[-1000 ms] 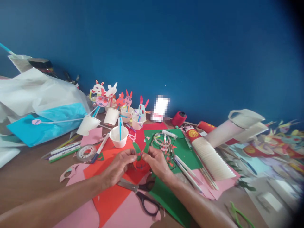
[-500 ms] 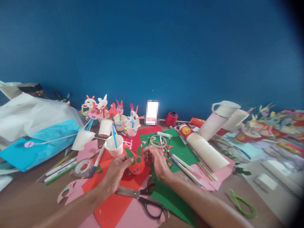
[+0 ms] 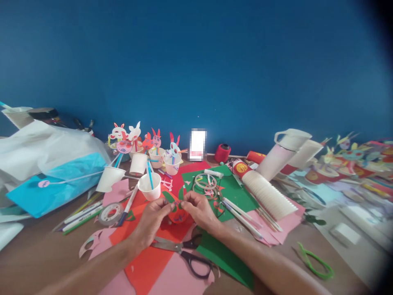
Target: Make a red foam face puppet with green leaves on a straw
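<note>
Between my hands is an orange paper face cutout (image 3: 177, 216) with green paper ears and a drawn blue mouth. My left hand (image 3: 155, 217) pinches its upper left edge near one ear. My right hand (image 3: 198, 209) is closed at the upper right edge, thumb and fingertips pressed on the cutout by the other ear. Just below lie scissors (image 3: 178, 246) with black handles, across orange paper (image 3: 144, 266). Behind my left hand stands a white paper cup (image 3: 149, 189) with a blue straw in it.
Green paper (image 3: 227, 258) lies under my right forearm. A tape roll (image 3: 111, 214) and markers (image 3: 82, 217) are on the left. Finished-looking paper faces stand in cups at the back. On the right are a stack of paper cups (image 3: 267, 190), a white jug (image 3: 282, 151) and a green pipe cleaner (image 3: 315, 262).
My right hand has moved left and its fingertips have closed on the cutout's right side. My left hand keeps its pinch. The view has shifted slightly.
</note>
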A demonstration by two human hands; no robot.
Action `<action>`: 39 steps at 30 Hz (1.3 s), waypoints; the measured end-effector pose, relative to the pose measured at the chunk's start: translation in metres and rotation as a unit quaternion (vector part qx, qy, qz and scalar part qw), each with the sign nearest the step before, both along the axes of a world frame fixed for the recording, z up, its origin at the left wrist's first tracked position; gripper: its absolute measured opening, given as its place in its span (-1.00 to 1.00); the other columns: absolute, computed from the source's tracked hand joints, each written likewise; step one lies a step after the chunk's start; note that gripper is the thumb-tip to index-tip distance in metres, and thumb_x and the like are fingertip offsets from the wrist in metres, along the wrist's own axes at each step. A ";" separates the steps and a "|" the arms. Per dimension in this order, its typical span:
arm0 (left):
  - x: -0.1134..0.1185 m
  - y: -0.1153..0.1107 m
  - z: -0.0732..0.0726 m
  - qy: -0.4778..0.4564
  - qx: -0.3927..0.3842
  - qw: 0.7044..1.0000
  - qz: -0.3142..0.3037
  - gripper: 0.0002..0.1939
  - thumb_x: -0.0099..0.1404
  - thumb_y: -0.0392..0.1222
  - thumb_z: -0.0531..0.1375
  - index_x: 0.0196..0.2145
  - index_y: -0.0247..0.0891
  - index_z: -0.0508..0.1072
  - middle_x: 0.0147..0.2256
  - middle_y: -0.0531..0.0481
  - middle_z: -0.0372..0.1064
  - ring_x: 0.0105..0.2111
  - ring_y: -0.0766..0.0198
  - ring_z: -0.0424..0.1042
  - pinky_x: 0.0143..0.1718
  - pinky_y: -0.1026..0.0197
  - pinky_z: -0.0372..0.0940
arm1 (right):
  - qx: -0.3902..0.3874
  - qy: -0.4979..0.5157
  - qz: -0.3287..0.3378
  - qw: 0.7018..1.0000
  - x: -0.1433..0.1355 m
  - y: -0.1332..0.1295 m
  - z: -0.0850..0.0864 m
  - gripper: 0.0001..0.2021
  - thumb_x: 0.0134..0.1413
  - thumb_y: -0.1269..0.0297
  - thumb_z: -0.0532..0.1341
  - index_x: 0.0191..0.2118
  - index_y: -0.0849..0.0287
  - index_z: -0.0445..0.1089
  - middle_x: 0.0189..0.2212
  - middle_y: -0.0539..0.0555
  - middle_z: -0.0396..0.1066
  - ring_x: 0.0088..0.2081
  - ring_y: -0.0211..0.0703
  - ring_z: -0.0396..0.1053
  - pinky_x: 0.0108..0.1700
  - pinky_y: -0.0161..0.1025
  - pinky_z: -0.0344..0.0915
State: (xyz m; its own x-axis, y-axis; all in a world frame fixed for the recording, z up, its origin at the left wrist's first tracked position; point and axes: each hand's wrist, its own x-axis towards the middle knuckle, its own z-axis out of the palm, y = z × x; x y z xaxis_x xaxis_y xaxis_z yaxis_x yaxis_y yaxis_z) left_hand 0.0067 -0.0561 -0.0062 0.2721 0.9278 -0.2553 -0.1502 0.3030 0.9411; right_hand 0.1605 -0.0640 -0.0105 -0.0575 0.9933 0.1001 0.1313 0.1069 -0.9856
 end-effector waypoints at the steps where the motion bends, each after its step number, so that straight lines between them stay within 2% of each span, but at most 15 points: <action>1: -0.001 0.001 -0.001 0.003 0.007 1.000 -0.003 -0.74 0.00 -0.05 0.24 -0.55 -0.32 0.34 -0.63 0.07 0.34 -0.64 0.37 0.28 -0.60 0.33 0.15 | 0.006 -0.007 -0.003 1.000 0.000 0.000 -0.001 -0.85 -0.08 0.29 0.12 -0.56 0.18 0.17 -0.66 -0.13 0.03 -0.59 -0.38 -0.03 -0.57 -0.41 -0.03; 7: -0.004 0.004 -0.004 0.033 0.016 0.999 -0.020 -0.75 0.00 -0.05 0.24 -0.56 -0.31 0.35 -0.65 0.08 0.33 -0.68 0.39 0.25 -0.63 0.34 0.09 | 0.021 -0.009 -0.012 1.000 -0.003 -0.002 -0.002 -0.85 -0.09 0.31 0.11 -0.58 0.17 0.14 -0.66 -0.13 0.03 -0.59 -0.37 -0.02 -0.55 -0.39 -0.02; 17: 0.000 0.002 0.013 0.028 0.041 0.998 -0.034 -0.81 -0.06 -0.12 0.26 -0.53 -0.31 0.44 -0.62 0.05 0.36 -0.53 0.25 0.35 -0.49 0.27 0.21 | 0.007 -0.009 -0.014 1.000 -0.006 -0.004 -0.005 -0.86 -0.11 0.36 0.11 -0.59 0.17 0.13 -0.66 -0.12 0.03 -0.59 -0.36 -0.03 -0.55 -0.39 -0.02; 27: -0.001 0.000 0.012 0.075 0.074 0.994 -0.009 -0.78 -0.04 -0.08 0.23 -0.59 -0.32 0.40 -0.67 0.07 0.29 -0.55 0.27 0.32 -0.52 0.28 0.20 | 0.012 0.019 -0.012 1.000 -0.008 -0.004 -0.012 -0.88 -0.11 0.37 0.10 -0.57 0.18 0.13 -0.65 -0.13 0.01 -0.58 -0.37 -0.03 -0.54 -0.40 -0.02; 34: -0.002 0.002 0.009 0.078 0.083 0.993 -0.015 -0.82 -0.02 -0.13 0.22 -0.56 -0.33 0.39 -0.60 0.04 0.34 -0.52 0.26 0.33 -0.46 0.27 0.24 | 0.007 0.035 -0.006 0.999 -0.008 -0.004 -0.010 -0.89 -0.13 0.40 0.10 -0.57 0.19 0.15 -0.66 -0.14 0.02 -0.59 -0.38 -0.02 -0.55 -0.41 -0.02; 39: -0.002 0.003 0.008 0.045 0.068 0.996 -0.030 -0.85 0.02 -0.16 0.21 -0.49 -0.32 0.42 -0.52 0.01 0.40 -0.46 0.26 0.35 -0.38 0.25 0.26 | -0.004 0.053 -0.001 0.999 -0.007 -0.004 -0.013 -0.89 -0.12 0.38 0.12 -0.57 0.19 0.17 -0.67 -0.14 0.03 -0.59 -0.38 -0.02 -0.55 -0.41 -0.02</action>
State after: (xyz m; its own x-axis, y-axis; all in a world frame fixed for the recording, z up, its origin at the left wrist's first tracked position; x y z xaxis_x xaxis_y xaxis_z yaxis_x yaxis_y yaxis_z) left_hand 0.0049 -0.0536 0.0022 0.3105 0.9378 -0.1554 -0.0478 0.1787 0.9827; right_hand 0.1535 -0.0678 -0.0231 -0.0457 0.9941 0.0982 0.0268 0.0995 -0.9947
